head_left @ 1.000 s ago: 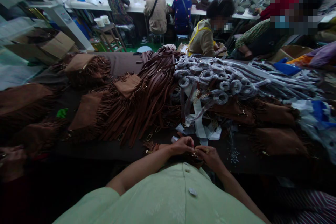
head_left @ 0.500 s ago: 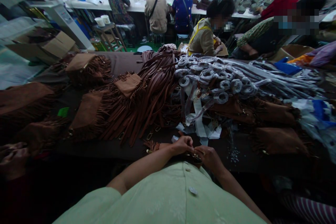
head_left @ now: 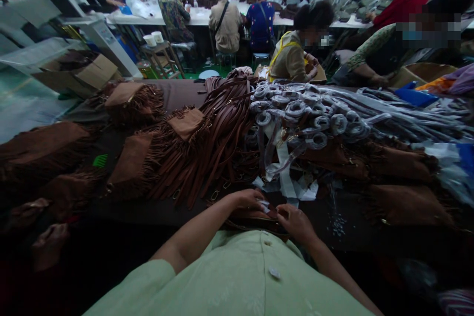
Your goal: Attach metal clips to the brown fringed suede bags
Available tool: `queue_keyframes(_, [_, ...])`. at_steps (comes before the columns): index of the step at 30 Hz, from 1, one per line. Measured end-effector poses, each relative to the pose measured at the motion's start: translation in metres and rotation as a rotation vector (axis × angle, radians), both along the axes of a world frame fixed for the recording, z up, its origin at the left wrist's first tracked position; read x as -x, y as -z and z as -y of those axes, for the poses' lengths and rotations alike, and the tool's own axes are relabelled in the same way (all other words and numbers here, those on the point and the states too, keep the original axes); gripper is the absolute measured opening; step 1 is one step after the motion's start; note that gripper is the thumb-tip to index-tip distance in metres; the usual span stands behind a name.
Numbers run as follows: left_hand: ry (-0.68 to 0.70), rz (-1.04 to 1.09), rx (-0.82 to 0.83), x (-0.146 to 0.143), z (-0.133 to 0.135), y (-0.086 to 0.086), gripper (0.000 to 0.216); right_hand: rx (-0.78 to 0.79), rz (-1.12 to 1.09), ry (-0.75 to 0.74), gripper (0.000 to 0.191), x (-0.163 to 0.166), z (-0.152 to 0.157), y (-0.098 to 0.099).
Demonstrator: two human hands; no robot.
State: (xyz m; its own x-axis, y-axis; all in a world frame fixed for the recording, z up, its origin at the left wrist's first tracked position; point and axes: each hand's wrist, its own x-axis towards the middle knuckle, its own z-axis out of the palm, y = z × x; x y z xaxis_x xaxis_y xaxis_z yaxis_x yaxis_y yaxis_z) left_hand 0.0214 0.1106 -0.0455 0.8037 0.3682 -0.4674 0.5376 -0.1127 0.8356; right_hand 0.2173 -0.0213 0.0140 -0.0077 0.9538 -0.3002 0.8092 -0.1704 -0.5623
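Observation:
My left hand (head_left: pixel 247 200) and my right hand (head_left: pixel 295 221) are close together at the near edge of the dark table (head_left: pixel 174 90), just above my pale green shirt. Both rest on a brown bag (head_left: pixel 255 219) lying against my body. The left fingers are curled and pinch a small pale scrap (head_left: pixel 264 204). The right fingers are curled over the bag's top edge. Right behind the hands lies a heap of brown straps (head_left: pixel 218 143) with metal clips.
Brown fringed bags (head_left: pixel 129 163) cover the left of the table. Rolled straps in clear wrap (head_left: pixel 303 113) and white scraps (head_left: pixel 292 188) lie in the middle and right. Cardboard boxes (head_left: pixel 89 71) stand at the left. Several people (head_left: pixel 292 54) sit at tables behind.
The view has tilted, so everything sits lower in the frame. My hands have drawn slightly apart, and the left one now holds a pale scrap over the brown bag.

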Motion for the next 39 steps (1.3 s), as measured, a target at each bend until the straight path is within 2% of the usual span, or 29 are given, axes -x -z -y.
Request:
queue_keyframes(2, [0.100,0.015,-0.038,0.000,-0.001,0.001,0.036,0.026,0.062,-0.023,0.025,0.008,-0.008,-0.002])
queue_keyframes(4, [0.155,-0.003,-0.118,-0.001,-0.001,-0.001,0.029,0.036,0.138,-0.064,0.031,0.018,-0.018,-0.003])
queue_keyframes(8, [0.102,-0.026,-0.277,-0.004,-0.002,-0.012,0.026,0.095,0.275,-0.193,0.043,0.033,-0.037,-0.002])
queue_keyframes(11, [0.026,0.020,-0.316,-0.001,-0.004,-0.029,0.030,0.076,0.284,-0.217,0.036,0.030,-0.044,-0.001])
queue_keyframes(15, [-0.315,0.060,-0.461,0.022,0.000,-0.057,0.062,-0.099,0.142,-0.035,0.029,0.010,-0.040,-0.004])
queue_keyframes(16, [-0.316,0.016,-0.453,0.028,0.003,-0.060,0.066,-0.155,0.075,0.025,0.028,0.006,-0.036,-0.004])
queue_keyframes(17, [-0.256,-0.042,-0.425,0.033,0.009,-0.061,0.065,-0.213,-0.002,0.072,0.029,0.002,-0.032,-0.005])
queue_keyframes(19, [-0.061,-0.136,-0.377,0.037,0.020,-0.056,0.048,-0.314,-0.153,0.137,0.032,0.000,-0.023,-0.007])
queue_keyframes(21, [0.047,-0.160,-0.415,0.033,0.029,-0.046,0.030,-0.355,-0.266,0.189,0.036,0.003,-0.013,-0.007])
queue_keyframes(23, [0.018,-0.152,-0.490,0.024,0.031,-0.037,0.020,-0.323,-0.344,0.249,0.040,0.009,-0.004,-0.008])
queue_keyframes(26, [-0.060,-0.155,-0.496,0.014,0.018,-0.036,0.022,-0.237,-0.438,0.293,0.045,0.020,0.002,-0.008])
queue_keyframes(28, [-0.065,-0.139,-0.444,0.013,0.004,-0.041,0.021,-0.239,-0.456,0.235,0.043,0.025,0.002,-0.007])
queue_keyframes(32, [0.031,-0.098,-0.316,0.017,-0.016,-0.051,0.021,-0.251,-0.369,-0.047,0.032,0.032,-0.003,-0.003])
queue_keyframes(33, [0.043,-0.095,-0.307,0.018,-0.017,-0.053,0.022,-0.204,-0.313,-0.086,0.030,0.033,-0.004,-0.002])
queue_keyframes(37, [0.003,-0.121,-0.362,0.018,-0.011,-0.056,0.028,0.143,-0.010,-0.190,0.018,0.042,-0.004,0.006])
queue_keyframes(39, [-0.006,-0.131,-0.352,0.022,-0.007,-0.060,0.027,0.182,0.078,-0.211,0.014,0.046,-0.004,0.012])
